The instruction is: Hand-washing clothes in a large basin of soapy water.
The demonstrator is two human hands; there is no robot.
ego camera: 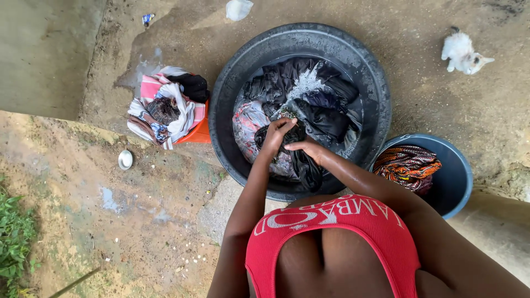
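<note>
Here I see both the left hand (pixel 277 132) and the right hand (pixel 307 147) gripping a wet, crumpled dark garment (pixel 301 160) in the round black basin (pixel 232 94).

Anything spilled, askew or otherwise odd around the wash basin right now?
Mostly normal: both hands, left hand and right hand, grip a dark garment in the black basin. Water has pooled on the ground, a small white animal sits nearby, and the orange bucket overflows with clothes.

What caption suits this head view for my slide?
Both hands, left hand and right hand, scrub a dark garment in a black basin.
</note>
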